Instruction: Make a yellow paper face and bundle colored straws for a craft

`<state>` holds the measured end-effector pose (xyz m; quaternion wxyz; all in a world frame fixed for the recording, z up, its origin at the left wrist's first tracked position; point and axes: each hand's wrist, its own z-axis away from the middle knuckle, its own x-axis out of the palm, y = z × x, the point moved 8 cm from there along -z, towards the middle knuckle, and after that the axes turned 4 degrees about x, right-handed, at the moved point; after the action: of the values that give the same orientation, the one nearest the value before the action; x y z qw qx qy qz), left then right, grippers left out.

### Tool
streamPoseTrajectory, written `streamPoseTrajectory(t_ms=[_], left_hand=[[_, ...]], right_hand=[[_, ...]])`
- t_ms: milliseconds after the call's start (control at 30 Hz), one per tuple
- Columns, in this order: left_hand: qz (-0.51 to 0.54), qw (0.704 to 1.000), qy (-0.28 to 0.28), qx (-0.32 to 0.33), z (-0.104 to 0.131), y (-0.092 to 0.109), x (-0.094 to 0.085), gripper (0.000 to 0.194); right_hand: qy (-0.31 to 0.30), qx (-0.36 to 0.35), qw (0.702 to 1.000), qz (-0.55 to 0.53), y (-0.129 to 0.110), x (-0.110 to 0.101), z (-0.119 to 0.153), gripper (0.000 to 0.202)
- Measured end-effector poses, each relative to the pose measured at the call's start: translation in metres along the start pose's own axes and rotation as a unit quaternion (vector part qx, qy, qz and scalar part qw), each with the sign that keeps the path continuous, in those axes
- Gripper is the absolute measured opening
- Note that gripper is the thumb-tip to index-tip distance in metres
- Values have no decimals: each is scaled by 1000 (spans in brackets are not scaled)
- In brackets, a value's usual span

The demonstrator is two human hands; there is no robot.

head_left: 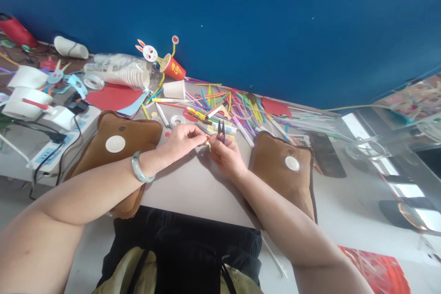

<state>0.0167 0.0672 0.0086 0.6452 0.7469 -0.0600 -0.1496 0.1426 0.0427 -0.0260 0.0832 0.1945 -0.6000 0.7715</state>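
Note:
My left hand (179,144), with a pale green bangle on the wrist, is closed. Its thumb and fingertips pinch a small red and yellowish piece (208,141) whose exact kind I cannot make out. Close by on the right, my right hand (228,158) is wrapped round a pair of small dark scissors (221,131). Their blades point up and away from me, slightly apart, and the handles are mostly hidden in the palm. The fingertips of this hand also meet the small piece. Both hands are just above the pale table (196,188).
Brown plush cushions (136,140) (275,170) flank my arms. Behind my hands lie many coloured straws (237,103), markers (243,131) and a tape roll (178,120). Stacked paper cups (120,71), a red cup (172,68) with a rabbit figure and a power strip (65,140) are leftward.

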Motion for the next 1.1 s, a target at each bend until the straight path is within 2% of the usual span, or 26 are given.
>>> streamPoseTrajectory(t_ms=[400, 633, 833, 1100], left_hand=[[13, 1000, 0, -1, 0, 3, 1, 17], [139, 990, 10, -34, -1, -8, 5, 27], [81, 996, -21, -18, 0, -7, 5, 16], [64, 998, -6, -1, -1, -4, 2, 18]], right_hand=[[-6, 4, 1000, 10, 3, 0, 0, 38], [-4, 13, 1000, -8, 2, 0, 0, 37], [6, 8, 1000, -19, 0, -3, -1, 38], [4, -3, 1000, -6, 0, -2, -1, 38]])
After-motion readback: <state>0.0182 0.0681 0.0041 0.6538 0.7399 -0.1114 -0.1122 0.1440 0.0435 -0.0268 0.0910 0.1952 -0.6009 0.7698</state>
